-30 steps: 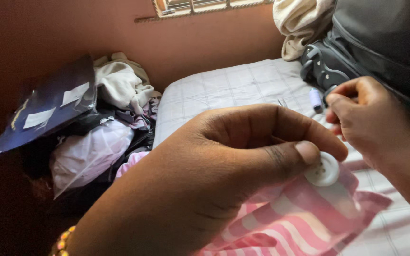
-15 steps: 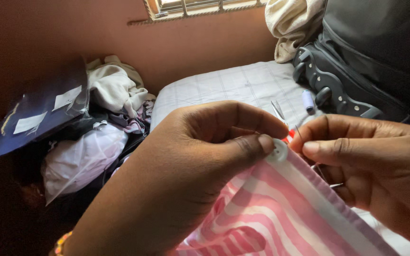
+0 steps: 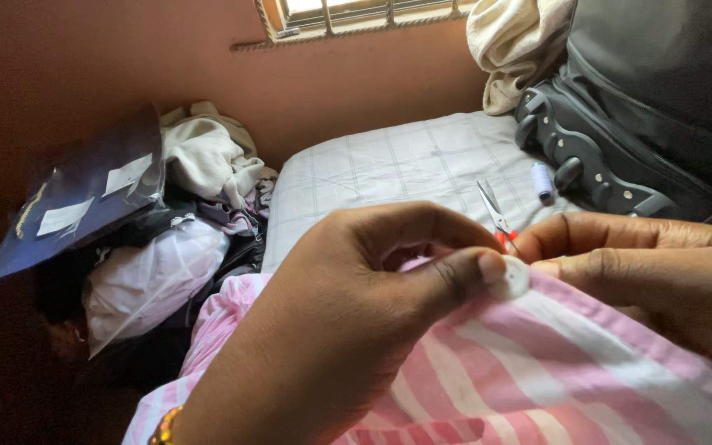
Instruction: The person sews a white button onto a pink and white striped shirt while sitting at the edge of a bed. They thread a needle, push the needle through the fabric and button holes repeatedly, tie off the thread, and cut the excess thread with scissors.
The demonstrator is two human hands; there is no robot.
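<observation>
My left hand (image 3: 356, 313) pinches a white round button (image 3: 511, 278) against the edge of a pink and white striped cloth (image 3: 537, 371), thumb on top of the button. My right hand (image 3: 653, 272) sits just right of the button with its fingers closed at the cloth's edge; whatever it pinches is hidden, and no needle shows. Behind the hands, small scissors with red handles (image 3: 494, 214) lie on the bed. A white thread spool (image 3: 542, 180) lies further back.
A checked grey bedsheet (image 3: 389, 165) covers the bed. A black wheeled suitcase (image 3: 620, 124) stands at the right with a cream cloth (image 3: 512, 41) beside it. A pile of clothes (image 3: 199, 173), a white plastic bag (image 3: 150, 272) and a dark blue folder (image 3: 67, 198) lie at left.
The cloth has risen and spread wider across my lap. The button and my left thumb have shifted slightly right. My right hand closed in on the button, and the thin needle seen earlier is hidden.
</observation>
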